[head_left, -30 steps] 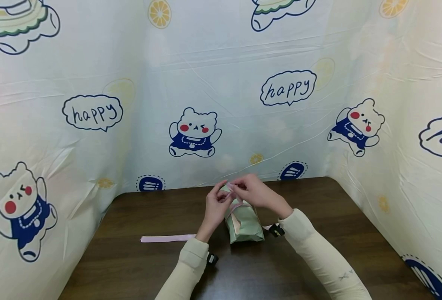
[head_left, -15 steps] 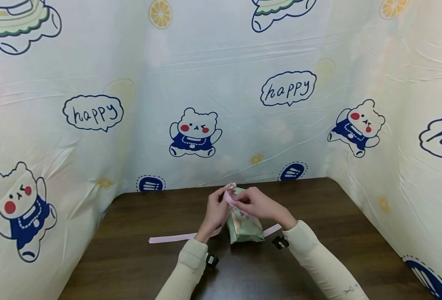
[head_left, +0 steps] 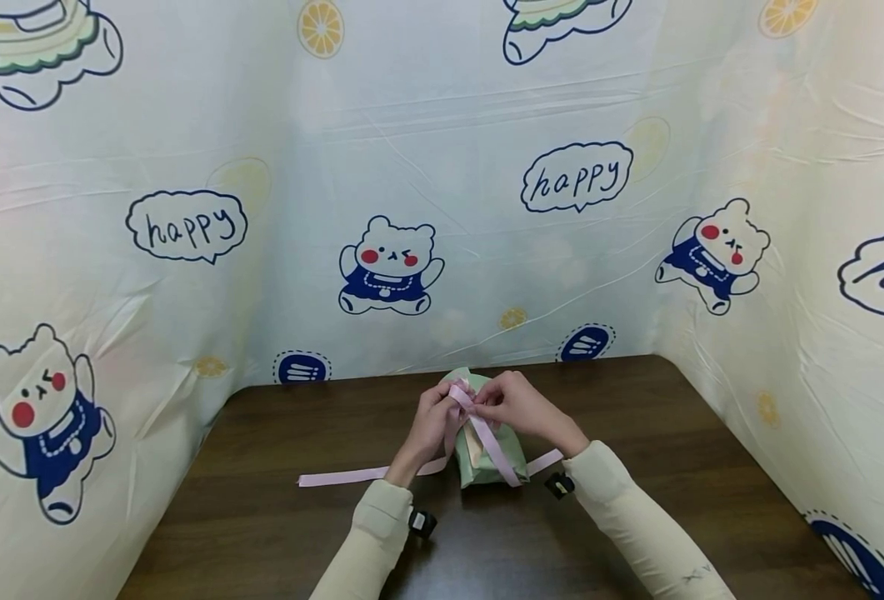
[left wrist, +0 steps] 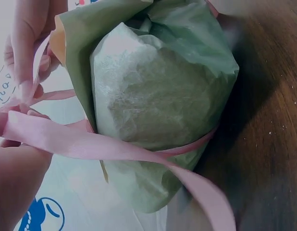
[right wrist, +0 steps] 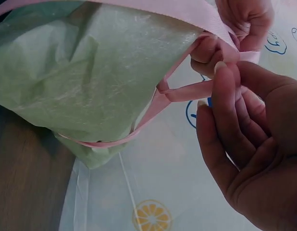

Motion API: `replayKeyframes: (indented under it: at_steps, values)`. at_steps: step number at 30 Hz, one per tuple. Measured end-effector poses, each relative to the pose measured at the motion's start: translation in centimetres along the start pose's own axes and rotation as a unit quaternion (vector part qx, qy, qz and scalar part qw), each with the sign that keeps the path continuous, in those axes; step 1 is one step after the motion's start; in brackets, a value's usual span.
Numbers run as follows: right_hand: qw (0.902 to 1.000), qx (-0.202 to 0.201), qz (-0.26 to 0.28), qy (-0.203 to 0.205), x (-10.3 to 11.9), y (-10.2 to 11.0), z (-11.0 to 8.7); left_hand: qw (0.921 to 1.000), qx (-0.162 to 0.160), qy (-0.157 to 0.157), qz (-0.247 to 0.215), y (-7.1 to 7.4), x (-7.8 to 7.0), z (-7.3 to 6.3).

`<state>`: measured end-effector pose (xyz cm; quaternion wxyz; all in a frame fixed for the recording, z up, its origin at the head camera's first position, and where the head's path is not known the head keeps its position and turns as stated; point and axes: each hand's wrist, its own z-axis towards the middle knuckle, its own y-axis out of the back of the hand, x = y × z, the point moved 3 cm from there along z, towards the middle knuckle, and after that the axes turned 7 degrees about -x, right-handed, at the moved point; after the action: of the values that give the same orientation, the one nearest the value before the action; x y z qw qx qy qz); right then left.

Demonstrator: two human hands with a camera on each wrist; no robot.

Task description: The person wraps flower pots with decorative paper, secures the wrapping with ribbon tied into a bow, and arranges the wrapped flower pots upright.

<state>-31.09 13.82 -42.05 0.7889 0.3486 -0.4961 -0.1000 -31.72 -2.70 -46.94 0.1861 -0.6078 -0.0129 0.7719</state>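
A package wrapped in green paper [head_left: 512,454] stands on the table, a pink ribbon [left wrist: 81,142] tied round its narrower part. Both hands meet at its far end. My left hand [head_left: 428,423] pinches the ribbon between thumb and fingers, and one long tail hangs from there over the package's near face. My right hand [right wrist: 256,139] pinches a ribbon loop with thumb and forefinger, close to the left fingers. In the right wrist view, a band of ribbon [right wrist: 189,91] runs taut from the package to the hands. The crossing point itself is partly hidden by fingers.
A ribbon end lies across the dark wooden table [head_left: 262,533] to the left; another ribbon end [head_left: 545,461] shows right of the package. A printed curtain [head_left: 449,167] with cartoon bears rises behind the table and along both sides. Each wrist wears a small black camera.
Both hands have come slightly lower and nearer the package. A ribbon tail now drops over the package's near face. The ribbon end on the left has slid a little rightward.
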Motion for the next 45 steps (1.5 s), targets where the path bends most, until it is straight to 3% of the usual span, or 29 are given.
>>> replayKeyframes:
  at_steps: [5, 10, 14, 18, 21, 27, 37, 45]
  values:
    - [0.9994, -0.023, -0.025, -0.001, -0.4, -0.2, 0.2, 0.9995, -0.005, -0.031, 0.005, 0.1, -0.4, -0.1]
    - [0.9975, -0.043, -0.055, 0.007, -0.8, -0.5, 0.4, 0.9960, -0.011, -0.073, 0.050, 0.3, -0.5, -0.1]
    - [0.9953, -0.068, -0.064, 0.025, -0.8, -0.7, 0.5, 0.9926, -0.030, -0.073, 0.092, 0.5, -0.2, 0.0]
    - [0.9934, -0.085, -0.065, 0.041, -0.7, -1.0, 0.7, 0.9926, -0.028, -0.073, 0.093, 0.5, 0.1, 0.1]
    - [0.9946, -0.074, -0.056, 0.046, -0.8, -1.1, 1.0, 0.9929, -0.025, -0.079, 0.085, 0.6, 0.1, 0.2]
    - [0.9962, -0.044, -0.056, 0.051, -1.0, -1.5, 1.7, 0.9874, -0.036, -0.104, 0.113, 0.7, -0.2, 0.1]
    - [0.9939, -0.057, -0.084, 0.042, -1.3, -1.8, 1.9, 0.9802, -0.029, -0.112, 0.161, 1.0, -0.1, 0.0]
    - [0.9961, -0.058, -0.038, 0.054, -1.2, -1.4, 1.7, 0.9793, -0.036, -0.111, 0.165, 1.2, -0.2, 0.3]
